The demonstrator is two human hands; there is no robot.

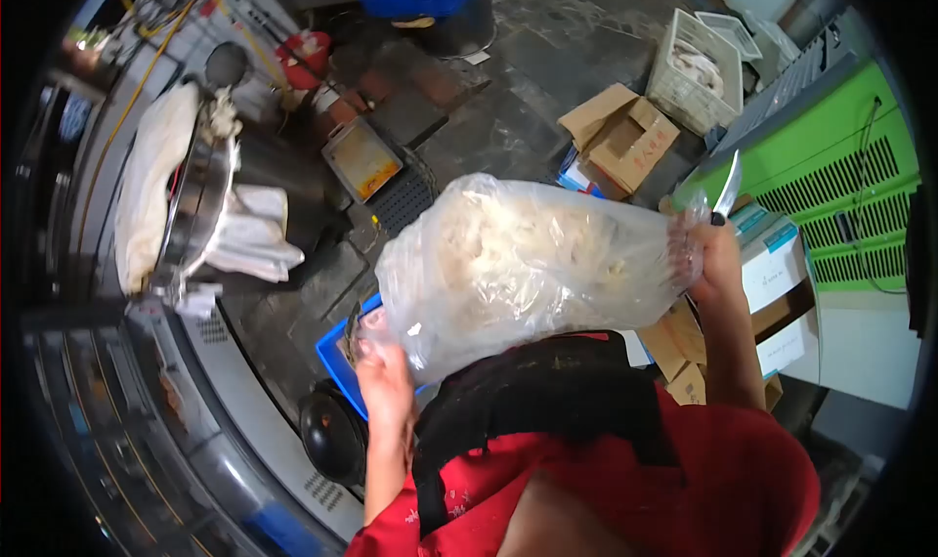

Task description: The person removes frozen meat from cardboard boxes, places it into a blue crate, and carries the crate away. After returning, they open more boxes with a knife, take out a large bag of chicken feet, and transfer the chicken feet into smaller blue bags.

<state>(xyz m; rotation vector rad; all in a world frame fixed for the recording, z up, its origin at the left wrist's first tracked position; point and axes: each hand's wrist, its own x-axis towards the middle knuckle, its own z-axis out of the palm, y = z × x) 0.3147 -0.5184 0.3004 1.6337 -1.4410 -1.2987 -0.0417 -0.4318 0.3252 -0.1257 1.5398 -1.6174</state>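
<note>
A large clear plastic bag [518, 254] stretches across the middle of the view, in front of my body. Pale, whitish lumps fill it; their kind is hard to make out through the film. My left hand [384, 379] grips the bag's lower left corner. At the other end my right hand [718, 259] is closed around the gathered plastic. A knife [729, 188] with a curved blade and dark handle sticks up from that same right hand, its blade pointing away from me. Below the bag's left end, a blue crate [338, 358] is partly hidden.
Left stands a large metal pot [200, 200] draped with white cloths. An opened cardboard box [625, 147], a white crate [696, 73] and a shallow tray [362, 160] are on the dark floor. A green vented machine [850, 186] lines the right side, beside white boxes [782, 308].
</note>
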